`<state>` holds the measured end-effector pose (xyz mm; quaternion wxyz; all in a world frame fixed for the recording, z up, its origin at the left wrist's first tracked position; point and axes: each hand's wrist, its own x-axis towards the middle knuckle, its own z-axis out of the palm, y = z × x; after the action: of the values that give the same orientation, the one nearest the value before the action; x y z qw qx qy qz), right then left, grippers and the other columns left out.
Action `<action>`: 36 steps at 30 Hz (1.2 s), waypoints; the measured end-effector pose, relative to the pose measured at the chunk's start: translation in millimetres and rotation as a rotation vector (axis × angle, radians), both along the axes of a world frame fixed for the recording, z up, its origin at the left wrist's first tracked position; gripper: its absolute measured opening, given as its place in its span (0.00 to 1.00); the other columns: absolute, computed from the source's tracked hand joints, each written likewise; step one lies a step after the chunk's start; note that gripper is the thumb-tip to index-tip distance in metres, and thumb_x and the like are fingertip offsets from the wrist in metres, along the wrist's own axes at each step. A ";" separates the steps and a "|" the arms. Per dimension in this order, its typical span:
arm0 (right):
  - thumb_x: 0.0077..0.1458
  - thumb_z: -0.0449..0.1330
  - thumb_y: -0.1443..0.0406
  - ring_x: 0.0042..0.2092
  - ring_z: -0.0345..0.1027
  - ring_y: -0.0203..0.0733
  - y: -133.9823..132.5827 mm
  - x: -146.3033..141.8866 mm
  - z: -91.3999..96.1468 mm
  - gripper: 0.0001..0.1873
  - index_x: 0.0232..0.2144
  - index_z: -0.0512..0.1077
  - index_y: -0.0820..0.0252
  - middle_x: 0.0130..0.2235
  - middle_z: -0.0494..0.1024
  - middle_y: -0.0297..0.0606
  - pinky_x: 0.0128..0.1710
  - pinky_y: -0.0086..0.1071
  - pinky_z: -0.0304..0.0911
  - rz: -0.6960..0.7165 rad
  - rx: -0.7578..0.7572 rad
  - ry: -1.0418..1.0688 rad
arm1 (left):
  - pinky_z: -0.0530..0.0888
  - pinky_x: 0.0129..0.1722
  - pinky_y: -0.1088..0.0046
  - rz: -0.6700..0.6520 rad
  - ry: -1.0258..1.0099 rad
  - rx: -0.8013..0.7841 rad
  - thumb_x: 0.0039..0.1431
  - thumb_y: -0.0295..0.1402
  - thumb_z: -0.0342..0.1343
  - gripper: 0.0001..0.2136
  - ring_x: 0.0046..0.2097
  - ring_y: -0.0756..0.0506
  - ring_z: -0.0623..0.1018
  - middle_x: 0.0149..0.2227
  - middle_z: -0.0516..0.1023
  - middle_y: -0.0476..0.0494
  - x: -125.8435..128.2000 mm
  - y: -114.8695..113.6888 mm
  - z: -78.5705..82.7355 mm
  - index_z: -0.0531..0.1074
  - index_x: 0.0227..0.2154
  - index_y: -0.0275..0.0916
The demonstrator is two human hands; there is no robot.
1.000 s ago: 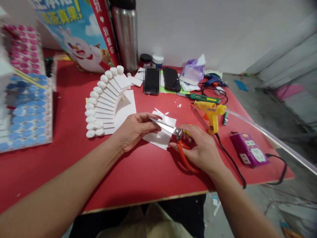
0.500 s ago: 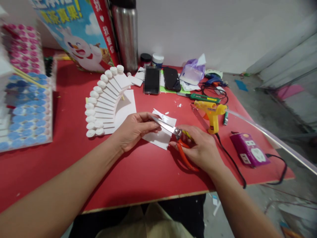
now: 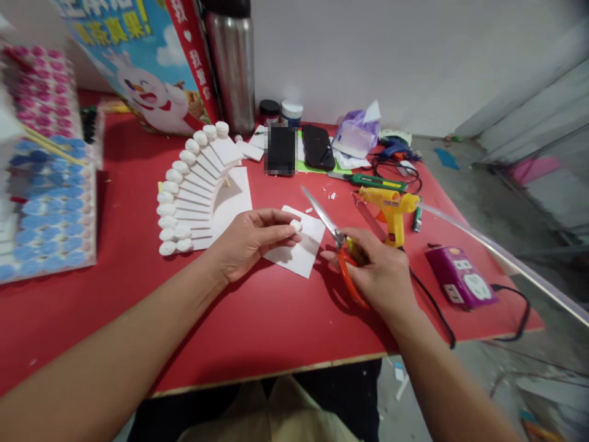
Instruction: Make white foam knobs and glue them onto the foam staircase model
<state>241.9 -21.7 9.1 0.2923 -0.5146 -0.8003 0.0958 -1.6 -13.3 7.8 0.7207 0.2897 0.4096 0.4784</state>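
Trimming seems the present step: the left hand (image 3: 251, 236) pinches a small white roll (image 3: 297, 226) above the white sheet (image 3: 300, 259), the right hand (image 3: 381, 265) grips orange-handled scissors (image 3: 326, 215) apart, and cutting would need careful aim.

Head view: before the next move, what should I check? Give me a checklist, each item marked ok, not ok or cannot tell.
1. Scissors held by the handles in the right hand: ok.
2. Small white piece pinched between thumb and fingers of the left hand: ok.
3. Blades apart from the left hand: ok, a gap shows between them.
4. Red table free of scraps: not ok, white scraps lie near the scissors.
5. Right hand clear of the glue gun: cannot tell, they meet or overlap in this view.
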 end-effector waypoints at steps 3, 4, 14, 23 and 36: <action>0.58 0.65 0.55 0.30 0.76 0.43 2.4 0.4 -1.7 0.17 0.46 0.78 0.57 0.31 0.83 0.36 0.30 0.33 0.65 -0.152 -0.021 0.000 | 0.79 0.44 0.73 -0.030 -0.020 0.000 0.47 0.30 0.74 0.12 0.35 0.48 0.83 0.35 0.85 0.43 -1.1 -0.5 0.2 0.83 0.36 0.36; 0.58 0.65 0.55 0.30 0.76 0.45 3.1 0.6 -2.3 0.17 0.46 0.78 0.57 0.31 0.83 0.37 0.30 0.34 0.65 -0.193 -0.027 -0.024 | 0.80 0.44 0.73 -0.036 -0.029 0.001 0.47 0.30 0.74 0.12 0.35 0.48 0.84 0.35 0.85 0.42 -1.6 -0.5 0.0 0.83 0.36 0.36; 0.63 0.58 0.61 0.41 0.78 0.58 14.5 -8.2 14.6 0.22 0.56 0.71 0.66 0.42 0.82 0.54 0.34 0.40 0.65 -0.281 -0.123 -0.432 | 0.79 0.40 0.72 0.010 0.044 0.138 0.49 0.31 0.73 0.12 0.37 0.47 0.83 0.37 0.84 0.43 -1.8 -2.4 -0.3 0.83 0.38 0.37; 0.62 0.61 0.53 0.29 0.73 0.53 26.7 -38.9 48.5 0.16 0.32 0.74 0.60 0.27 0.77 0.48 0.27 0.37 0.56 -0.212 -0.013 -0.592 | 0.76 0.47 0.72 0.382 0.280 0.413 0.49 0.29 0.73 0.11 0.40 0.50 0.80 0.37 0.82 0.48 -13.8 4.8 11.7 0.82 0.37 0.40; 0.59 0.65 0.60 0.39 0.72 0.43 48.2 -65.7 37.5 0.12 0.41 0.77 0.62 0.42 0.80 0.42 0.36 0.33 0.58 0.218 -0.273 -0.261 | 0.75 0.52 0.60 0.344 1.258 0.935 0.65 0.30 0.57 0.09 0.46 0.41 0.81 0.44 0.85 0.42 -28.9 13.2 -3.4 0.80 0.44 0.39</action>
<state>176.1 26.6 46.7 0.1018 -0.4679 -0.8619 0.1671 -30.5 -0.2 4.4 0.0749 0.7099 0.5349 0.4520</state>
